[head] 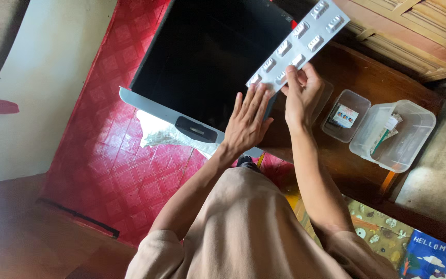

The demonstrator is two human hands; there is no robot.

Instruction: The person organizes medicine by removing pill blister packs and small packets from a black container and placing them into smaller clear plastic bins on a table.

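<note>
A silver blister pack (300, 44) with two rows of pills slants up to the right over a black screen. My right hand (301, 93) pinches its lower end between thumb and fingers. My left hand (246, 121) lies flat with fingers stretched out, back facing up. Its fingertips touch the pack's lower corner, over the edge of the screen. Both forearms reach up from my beige-clad body at the bottom of the view.
The black flat screen (207, 51) with a grey lower bezel rests on a red checked cloth (114, 155). A crumpled white plastic bag (166, 134) lies under its edge. On the dark wooden table (352, 170) to the right stand a small clear tub (336, 132) and a larger clear tub (414, 142) with small items.
</note>
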